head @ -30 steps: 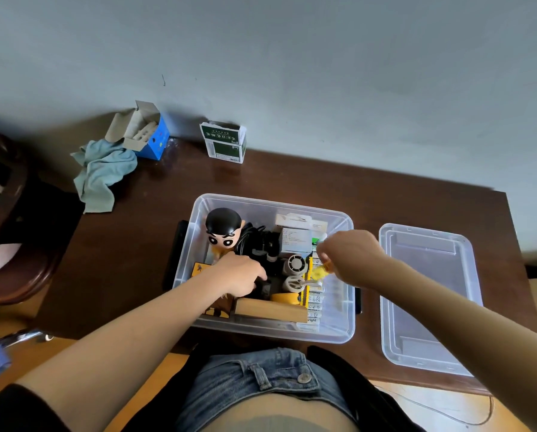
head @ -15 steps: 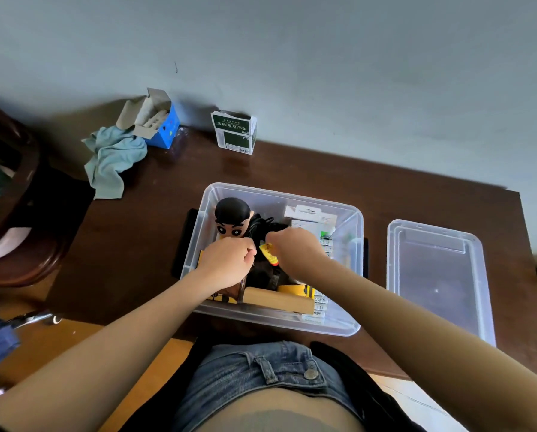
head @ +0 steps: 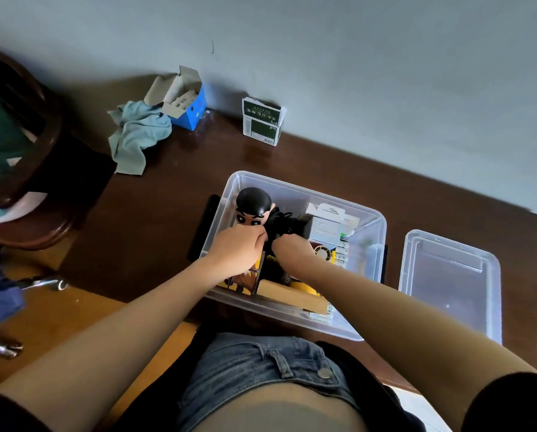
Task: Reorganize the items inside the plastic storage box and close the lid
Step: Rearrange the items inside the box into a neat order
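1. Head view shows us the clear storage box [head: 376, 226] sitting open on the dark wooden desk [head: 173, 182], near its front edge, packed with small things.
2. Inside it we see a black-haired doll head [head: 253, 202] at the back left, a tangle of black cable [head: 284, 226] beside it, white cartons [head: 324, 222] at the back right, and a flat brown box [head: 292, 296] along the near wall.
3. Our left hand [head: 234, 252] has its fingers curled into a closed grip at the cable's edge, just below the doll; what it pinches we cannot tell.
4. Our right hand [head: 292, 249] reaches down among the cable with bent fingers; its grip is hidden from us.
5. Just to the right of the box, the clear lid [head: 451, 275] lies flat on the desk.
6. Farther back, near the wall, sit a green-and-white carton [head: 262, 123], an opened blue box [head: 187, 102] and a crumpled pale cloth [head: 137, 134].
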Action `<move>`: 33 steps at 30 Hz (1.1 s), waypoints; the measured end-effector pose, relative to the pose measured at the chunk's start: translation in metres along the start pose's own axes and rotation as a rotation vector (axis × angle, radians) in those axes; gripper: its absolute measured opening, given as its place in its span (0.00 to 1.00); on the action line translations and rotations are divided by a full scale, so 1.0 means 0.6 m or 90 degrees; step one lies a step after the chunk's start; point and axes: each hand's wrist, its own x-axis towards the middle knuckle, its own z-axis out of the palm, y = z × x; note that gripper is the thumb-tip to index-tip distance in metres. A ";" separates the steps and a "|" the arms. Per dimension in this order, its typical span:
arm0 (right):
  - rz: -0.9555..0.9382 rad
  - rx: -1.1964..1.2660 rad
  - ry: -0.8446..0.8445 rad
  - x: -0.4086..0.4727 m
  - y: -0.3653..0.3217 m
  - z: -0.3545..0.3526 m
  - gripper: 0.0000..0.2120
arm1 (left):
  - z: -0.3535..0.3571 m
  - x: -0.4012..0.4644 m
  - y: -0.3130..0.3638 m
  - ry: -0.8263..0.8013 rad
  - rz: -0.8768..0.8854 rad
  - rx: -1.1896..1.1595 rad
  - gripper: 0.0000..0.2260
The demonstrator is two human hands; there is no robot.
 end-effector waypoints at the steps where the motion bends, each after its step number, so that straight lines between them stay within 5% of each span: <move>1: 0.009 0.009 0.005 0.000 0.000 0.001 0.11 | 0.000 0.001 0.000 -0.002 0.003 -0.003 0.14; 13: -0.012 0.138 0.009 -0.033 0.008 -0.033 0.12 | -0.006 0.014 0.009 -0.080 0.030 0.028 0.14; 17: 0.016 0.298 0.069 -0.102 0.065 -0.085 0.12 | -0.012 0.030 0.037 -0.214 0.088 0.111 0.22; 21: 0.108 0.271 0.047 -0.156 0.128 -0.085 0.10 | 0.009 0.042 0.068 -0.429 0.158 0.239 0.16; 26: 0.141 0.167 0.007 -0.173 0.138 -0.033 0.12 | 0.022 0.056 0.091 -0.486 0.193 0.325 0.21; 33: 0.181 0.217 0.021 -0.172 0.142 -0.005 0.12 | 0.016 0.059 0.087 -0.509 0.170 0.352 0.19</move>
